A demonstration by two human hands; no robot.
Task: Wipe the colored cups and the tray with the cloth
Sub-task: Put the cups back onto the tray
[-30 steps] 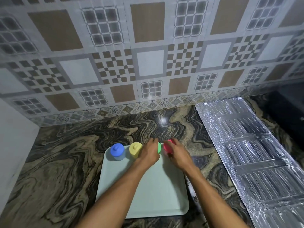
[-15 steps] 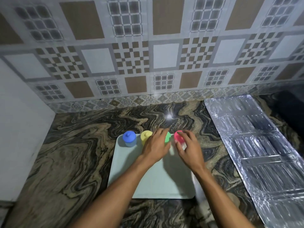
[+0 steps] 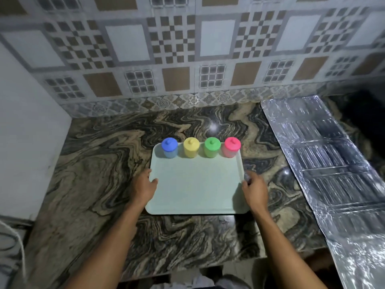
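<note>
A pale green tray lies on the marbled counter. Along its far edge stand a blue cup, a yellow cup, a green cup and a pink cup, each lidded and upright. My left hand grips the tray's left rim with the thumb on top. My right hand holds the right rim with curled fingers. Something small and greyish shows at its fingertips, and I cannot tell what it is. No cloth is plainly in view.
A crinkled foil sheet covers the counter to the right of the tray. A white panel rises on the left and a tiled wall at the back. The counter's front edge runs below my forearms.
Both hands let go of the green and pink cups and drew back to the tray's side rims. The view has pulled back, and all the cups now show.
</note>
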